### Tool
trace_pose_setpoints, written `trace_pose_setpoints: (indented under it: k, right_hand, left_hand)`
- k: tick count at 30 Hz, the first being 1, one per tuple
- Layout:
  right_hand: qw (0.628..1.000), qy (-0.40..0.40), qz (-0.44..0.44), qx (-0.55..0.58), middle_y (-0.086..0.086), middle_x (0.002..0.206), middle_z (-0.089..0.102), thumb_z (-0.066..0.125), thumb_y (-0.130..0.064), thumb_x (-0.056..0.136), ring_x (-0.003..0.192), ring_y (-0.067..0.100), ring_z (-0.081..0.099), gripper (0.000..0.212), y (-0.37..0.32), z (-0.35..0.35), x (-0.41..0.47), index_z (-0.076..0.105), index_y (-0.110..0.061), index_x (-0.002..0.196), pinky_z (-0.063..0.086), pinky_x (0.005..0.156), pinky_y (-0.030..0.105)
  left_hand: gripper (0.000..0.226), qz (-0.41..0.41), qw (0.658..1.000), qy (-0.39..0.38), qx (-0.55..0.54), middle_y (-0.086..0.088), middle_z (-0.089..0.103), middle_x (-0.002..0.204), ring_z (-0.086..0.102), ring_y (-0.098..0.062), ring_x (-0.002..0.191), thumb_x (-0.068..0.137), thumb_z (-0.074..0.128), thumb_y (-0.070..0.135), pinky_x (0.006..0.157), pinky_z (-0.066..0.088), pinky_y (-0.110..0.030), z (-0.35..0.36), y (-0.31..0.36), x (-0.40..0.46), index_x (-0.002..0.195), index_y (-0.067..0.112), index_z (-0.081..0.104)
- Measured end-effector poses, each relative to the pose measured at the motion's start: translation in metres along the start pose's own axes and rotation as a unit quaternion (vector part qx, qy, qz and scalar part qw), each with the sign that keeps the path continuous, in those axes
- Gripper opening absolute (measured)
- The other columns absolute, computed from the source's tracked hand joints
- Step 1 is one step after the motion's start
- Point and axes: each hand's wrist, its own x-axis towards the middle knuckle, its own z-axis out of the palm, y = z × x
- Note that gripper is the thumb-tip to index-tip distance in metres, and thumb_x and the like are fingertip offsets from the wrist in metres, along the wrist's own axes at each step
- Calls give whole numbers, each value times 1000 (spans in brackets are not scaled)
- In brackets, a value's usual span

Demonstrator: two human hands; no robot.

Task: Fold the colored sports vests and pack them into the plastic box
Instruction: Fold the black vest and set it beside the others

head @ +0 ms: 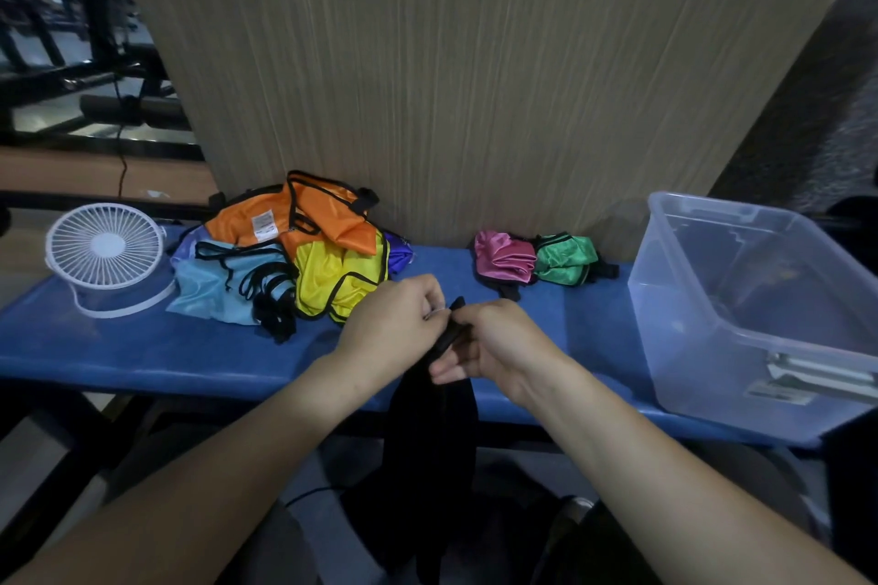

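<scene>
Here a black vest (430, 432) hangs down over the front edge of the blue table (142, 347). Both hands hold it at the top. The left hand (394, 323) has its fingers curled and pinches the top of the black cloth. The right hand (489, 342) grips the black strap just beside it, thumb and fingers closed around it. The two hands almost touch.

Behind the hands, on the table, lies a messy pile of vests: an orange vest (313, 216) on top, a yellow vest (332, 276) and a light blue vest (214, 285) below. To the right sit two small folded ones, a pink vest (503, 259) and a green vest (565, 259), touching each other. The clear plastic box (741, 328) stands at the right end of the table. A small white fan (104, 247) stands at the left end.
</scene>
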Motion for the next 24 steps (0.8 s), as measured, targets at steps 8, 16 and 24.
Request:
trace_pose_setpoints:
  k: [8,16,24]
  right_hand:
    - [999,-26,0,30,25,63,61,30,-4,101,56,37,65,32,-3,0,-4,55,16,104,60,59,44]
    - [992,-82,6,99,17,86,74,31,-9,98,71,33,68,34,-4,-1,-8,62,6,101,60,68,48]
    - [985,-152,1,86,26,96,72,27,-13,97,85,35,72,44,-9,-5,-12,60,11,115,60,81,44]
  left_hand:
    - [5,17,997,-32,-67,13,68,78,56,6,62,90,66,31,57,37,-19,-9,-1,-2,88,29,70]
    - [32,60,993,-83,-51,17,61,94,54,8,73,76,81,44,65,40,-23,-13,-4,-11,103,32,66]
    - [10,33,991,-15,-130,13,67,87,64,-2,83,83,78,28,81,54,-36,-11,-15,-9,88,37,75]
